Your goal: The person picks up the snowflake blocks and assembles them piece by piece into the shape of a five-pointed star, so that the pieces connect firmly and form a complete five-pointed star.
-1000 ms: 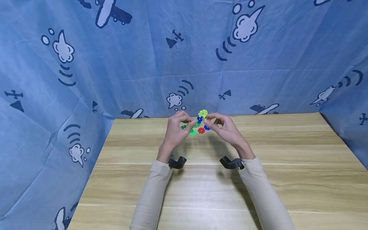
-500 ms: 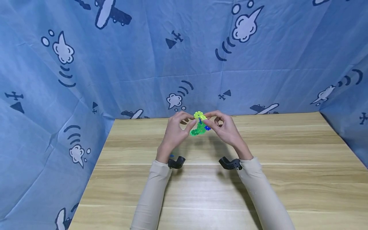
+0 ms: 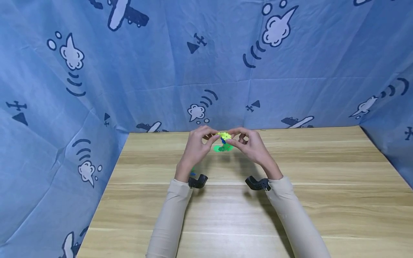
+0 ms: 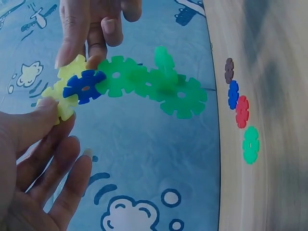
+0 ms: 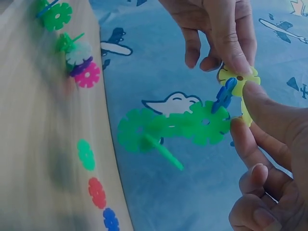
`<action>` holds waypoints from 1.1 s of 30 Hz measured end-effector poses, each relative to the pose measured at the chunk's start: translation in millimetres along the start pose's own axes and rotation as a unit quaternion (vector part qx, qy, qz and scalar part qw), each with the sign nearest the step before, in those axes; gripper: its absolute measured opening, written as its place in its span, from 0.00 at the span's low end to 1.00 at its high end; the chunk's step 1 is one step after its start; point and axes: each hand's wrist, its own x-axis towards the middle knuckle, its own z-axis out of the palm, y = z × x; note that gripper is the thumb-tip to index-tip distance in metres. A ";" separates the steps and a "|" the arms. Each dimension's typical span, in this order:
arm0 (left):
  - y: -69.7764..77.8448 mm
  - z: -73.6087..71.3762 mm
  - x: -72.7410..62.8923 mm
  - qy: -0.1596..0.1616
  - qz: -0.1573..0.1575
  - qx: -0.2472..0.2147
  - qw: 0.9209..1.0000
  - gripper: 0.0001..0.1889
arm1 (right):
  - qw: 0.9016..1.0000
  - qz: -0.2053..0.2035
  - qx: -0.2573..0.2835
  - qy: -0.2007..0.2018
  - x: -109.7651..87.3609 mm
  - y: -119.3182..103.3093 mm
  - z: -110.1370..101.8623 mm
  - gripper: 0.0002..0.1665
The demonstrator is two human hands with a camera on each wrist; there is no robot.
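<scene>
In the head view, my left hand (image 3: 199, 145) and right hand (image 3: 253, 145) face each other above the table's far part. Between them is a joined chain of notched plastic snowflake discs. Two yellow discs (image 4: 61, 103) are at its top, a blue disc (image 4: 85, 86) links below them, and several green discs (image 4: 182, 95) hang from it, one standing crosswise. My left thumb and fingers pinch one yellow disc. The other yellow disc (image 5: 246, 109) is pinched by my right thumb and forefinger. Fingertips partly cover both yellow discs.
Loose brown (image 4: 229, 70), blue (image 4: 233, 95), red (image 4: 242, 111) and green discs (image 4: 250, 145) lie in a row on the wooden table (image 3: 306, 200). Another cluster with a pink disc (image 5: 87, 75) lies near the table edge. A blue patterned curtain (image 3: 219, 64) hangs behind.
The chain has turned in my fingers; its upper yellow disc has tipped down and now sits lower between the hands. My left hand has gone from beside the chain to pinching it.
</scene>
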 end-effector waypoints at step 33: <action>-1.7 -0.5 -1.8 -0.067 -0.026 0.006 0.997 0.16 | 0.999 -0.005 0.038 -0.022 -0.5 -0.9 -2.3 0.15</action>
